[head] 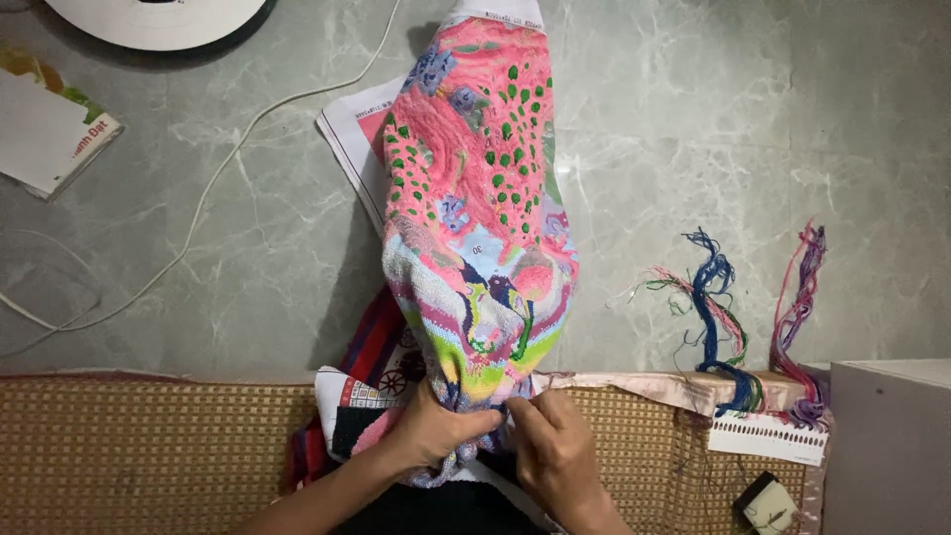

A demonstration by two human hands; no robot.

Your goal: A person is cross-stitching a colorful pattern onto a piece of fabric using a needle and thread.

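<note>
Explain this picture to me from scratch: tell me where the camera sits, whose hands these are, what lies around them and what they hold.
There is no machine here. The one picture comes from a camera worn on a person's head, looking straight down, so the two bare hands at the bottom are that person's own.

The left hand grips the bunched lower edge of a large cross-stitch cloth, mostly pink with green dots and some blue flowers. The right hand pinches the same edge from the other side, fingertips together; any needle is too small to make out.

The cloth stretches away over a grey marble floor. The hands work above a woven mat. To the right hang bundles of coloured threads on a white card holder. A white cable runs across the floor on the left, and a printed paper lies partly under the cloth.
</note>
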